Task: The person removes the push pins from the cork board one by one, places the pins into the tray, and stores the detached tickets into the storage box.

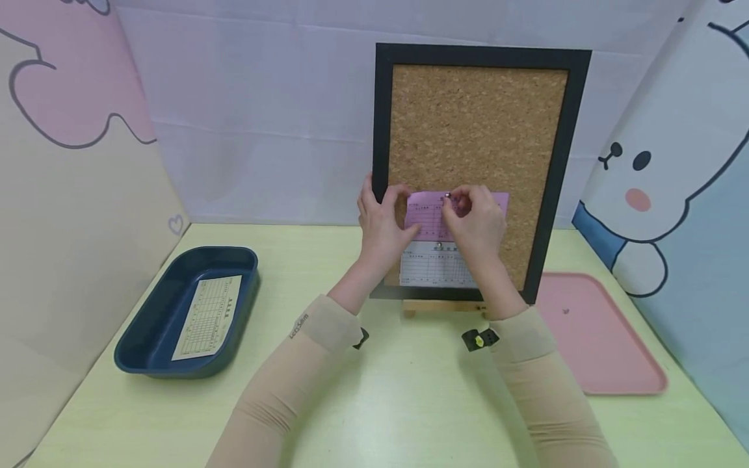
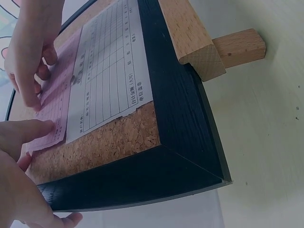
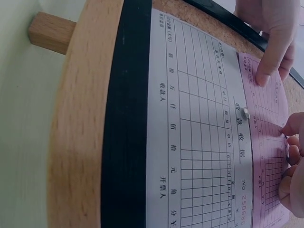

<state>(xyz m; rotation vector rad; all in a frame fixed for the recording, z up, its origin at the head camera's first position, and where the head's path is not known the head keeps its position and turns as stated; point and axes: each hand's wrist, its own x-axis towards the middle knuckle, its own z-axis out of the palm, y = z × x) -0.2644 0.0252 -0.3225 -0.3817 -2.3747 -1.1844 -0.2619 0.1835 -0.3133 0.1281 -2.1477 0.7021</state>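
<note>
A pink receipt slip (image 1: 426,218) lies against the cork board (image 1: 476,123), just above a white receipt slip (image 1: 435,266). With its thumb on the pink slip's face and its index finger at the upper left corner, the left hand (image 1: 380,218) holds that slip; its other fingers are by the frame's left side. The right hand (image 1: 482,218) pinches a small metallic push pin (image 1: 447,195) at the pink slip's top edge. Another pin (image 3: 245,113) shows at the top of the white slip. Fingers cover part of the pink slip's right half.
A wooden stand (image 1: 441,307) supports the black-framed board. To the left, a dark blue tray (image 1: 137,338) holds a pale yellow slip (image 1: 207,318). On the right sits a pink tray (image 1: 614,351) bearing a small pin (image 1: 565,311).
</note>
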